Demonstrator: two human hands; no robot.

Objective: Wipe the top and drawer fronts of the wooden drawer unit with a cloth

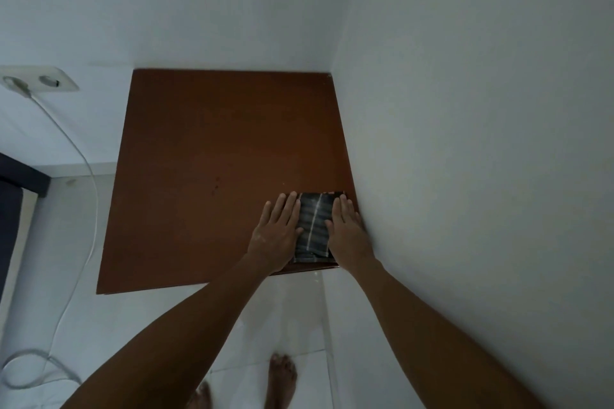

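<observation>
- Both hands lie flat with fingers straight: the left hand (277,232) presses the cloth's left edge and the right hand (346,226) its right edge, likely to keep it spread.
- Filling the room's corner, the wooden drawer unit (212,149) shows only its brown top; its right edge meets the wall (481,126) (drawer fronts are out of view).
- At the top's front right corner lies the cloth (314,228), dark, striped and folded, apparently placed to start wiping from that corner.
- Left of the unit, a white cable (89,173) hangs from a wall socket (50,80).

Home bedroom: bed edge (13,196), wall socket (43,81).
</observation>
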